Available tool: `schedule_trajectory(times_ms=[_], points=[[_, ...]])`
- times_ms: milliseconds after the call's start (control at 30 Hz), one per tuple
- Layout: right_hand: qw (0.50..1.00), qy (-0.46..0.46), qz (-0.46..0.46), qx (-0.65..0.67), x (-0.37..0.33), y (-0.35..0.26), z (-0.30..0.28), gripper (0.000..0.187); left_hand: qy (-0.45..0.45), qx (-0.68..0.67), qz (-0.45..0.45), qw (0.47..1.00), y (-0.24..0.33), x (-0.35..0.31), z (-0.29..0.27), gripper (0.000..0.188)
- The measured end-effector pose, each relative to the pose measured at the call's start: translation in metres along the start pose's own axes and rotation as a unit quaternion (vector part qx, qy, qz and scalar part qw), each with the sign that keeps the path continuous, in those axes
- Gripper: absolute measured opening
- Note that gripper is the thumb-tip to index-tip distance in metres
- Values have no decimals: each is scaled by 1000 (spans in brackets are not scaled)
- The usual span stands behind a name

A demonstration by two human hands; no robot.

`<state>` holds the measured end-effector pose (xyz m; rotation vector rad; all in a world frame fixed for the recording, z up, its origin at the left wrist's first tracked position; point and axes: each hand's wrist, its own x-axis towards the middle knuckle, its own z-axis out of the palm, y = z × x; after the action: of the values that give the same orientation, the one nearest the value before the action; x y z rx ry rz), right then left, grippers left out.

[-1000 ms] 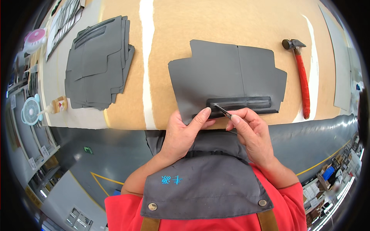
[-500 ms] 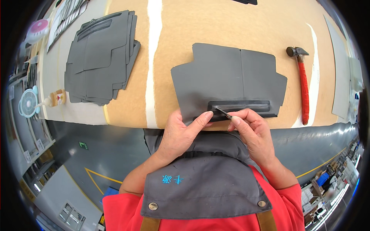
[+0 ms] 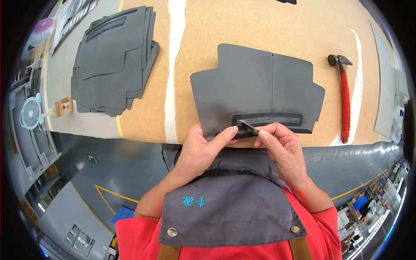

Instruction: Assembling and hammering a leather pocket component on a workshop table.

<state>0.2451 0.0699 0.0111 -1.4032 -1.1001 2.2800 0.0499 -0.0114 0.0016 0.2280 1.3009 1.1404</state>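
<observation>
A dark grey cut panel (image 3: pixel 251 82) of leather-like sheet lies at the table's near edge, with a long black-bordered slot or pocket strip (image 3: pixel 273 119) along its near side. My left hand (image 3: pixel 203 147) grips the near left edge, thumb on top and fingers curled below, mostly hidden. In my right hand (image 3: pixel 281 145) a slim, pointed metal tool (image 3: pixel 248 126) is pinched between thumb and fingers. Its tip touches the left end of the strip, close to my left thumb. Whether the tool is tweezers or small snips cannot be made out.
A hammer with a red handle (image 3: pixel 345 106) lies to the right. At the left are a stack of similar grey panels (image 3: pixel 108 65), a bottle with a nozzle (image 3: pixel 63 107) and a small blue fan (image 3: pixel 31 113). Brown paper (image 3: pixel 199 26) covers the table.
The tool's tip has shifted slightly left along the strip, and the panel has turned a little. Both hands keep their hold. The whole view has shifted slightly.
</observation>
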Motion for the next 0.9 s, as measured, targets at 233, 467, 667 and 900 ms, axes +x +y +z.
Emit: schedule_trajectory(times_ms=[233,467,667,900], points=[[1000,0,17,-5,2,0,0,21,-2,15,-11,1000,0,1,-3,24],[1000,3,4,-6,3,3,1,20,-6,23,-8,1000,2,1,-2,24],[1000,6,-4,-11,1,4,1,20,-22,31,-23,999,2,0,-5,29],[1000,8,-2,-19,3,4,0,19,-19,29,-31,999,2,0,-5,30]])
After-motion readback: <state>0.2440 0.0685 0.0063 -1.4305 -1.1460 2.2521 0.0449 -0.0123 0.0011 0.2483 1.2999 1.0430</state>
